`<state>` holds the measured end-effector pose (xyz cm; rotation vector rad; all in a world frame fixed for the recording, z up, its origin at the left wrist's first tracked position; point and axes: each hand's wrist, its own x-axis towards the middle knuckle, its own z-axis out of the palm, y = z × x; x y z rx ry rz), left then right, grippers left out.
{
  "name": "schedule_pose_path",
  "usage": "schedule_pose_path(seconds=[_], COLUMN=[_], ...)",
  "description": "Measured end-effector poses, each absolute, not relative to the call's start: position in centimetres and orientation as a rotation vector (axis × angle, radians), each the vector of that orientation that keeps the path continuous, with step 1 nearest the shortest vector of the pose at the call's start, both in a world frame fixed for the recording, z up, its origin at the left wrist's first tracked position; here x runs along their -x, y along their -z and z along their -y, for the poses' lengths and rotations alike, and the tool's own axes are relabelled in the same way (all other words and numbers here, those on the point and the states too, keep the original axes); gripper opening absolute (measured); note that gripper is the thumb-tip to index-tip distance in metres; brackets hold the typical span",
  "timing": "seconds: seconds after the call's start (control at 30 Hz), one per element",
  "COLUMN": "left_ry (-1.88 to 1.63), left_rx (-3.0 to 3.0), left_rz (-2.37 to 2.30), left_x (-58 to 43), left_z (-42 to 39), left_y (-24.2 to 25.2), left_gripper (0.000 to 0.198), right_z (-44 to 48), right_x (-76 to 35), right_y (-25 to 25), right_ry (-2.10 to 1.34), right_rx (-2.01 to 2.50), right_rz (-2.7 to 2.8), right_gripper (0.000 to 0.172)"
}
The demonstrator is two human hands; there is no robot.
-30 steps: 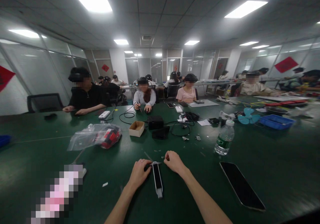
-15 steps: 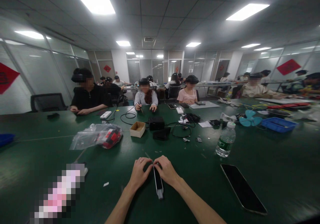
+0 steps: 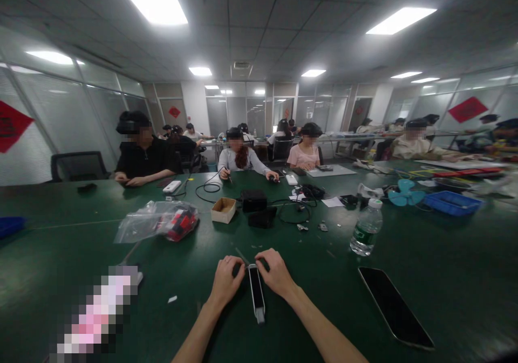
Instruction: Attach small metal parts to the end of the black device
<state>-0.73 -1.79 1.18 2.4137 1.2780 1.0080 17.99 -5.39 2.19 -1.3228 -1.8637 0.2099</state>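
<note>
Device: slim white-framed bar (image 3: 253, 283) with black face, flat on green desk (image 3: 311, 325); far end between the hands, grey near end (image 3: 260, 314) toward the wearer.
Left-hand grip: left hand (image 3: 225, 278) curled, thumb and index nearly together by the bar's far left corner; can't tell if anything is pinched.
Right-hand grip: right hand (image 3: 278, 273) bent over the far right corner, fingertips close in; hold or light touch, can't tell.
Nearby: pale thin strip (image 3: 242, 255) just beyond the far end; phone (image 3: 394, 307) and water bottle (image 3: 365, 232) off to the right.
Slip risk: bar could pivot or skid if one hand pushes harder; near end looks unbraced, desk looks smooth.
Lost-part risk: any tiny piece at the fingertips could drop and blend with loose bits (image 3: 322, 226) farther back.
Damage risk: black face could mark if a fingertip presses or drags across it.
</note>
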Motion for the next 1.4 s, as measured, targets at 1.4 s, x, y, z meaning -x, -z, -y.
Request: schedule_pose_path(seconds=[1.4], left_ry=[-0.758], left_rx=[-2.269], left_rz=[-1.478], left_x=[0.6], left_z=[1.8], left_y=[-1.3], left_gripper=[0.021], right_z=[5.5], right_x=[-19.5], right_y=[-1.7], right_ry=[-0.387], right_rx=[1.617], right_rz=[1.932], right_gripper=[0.014])
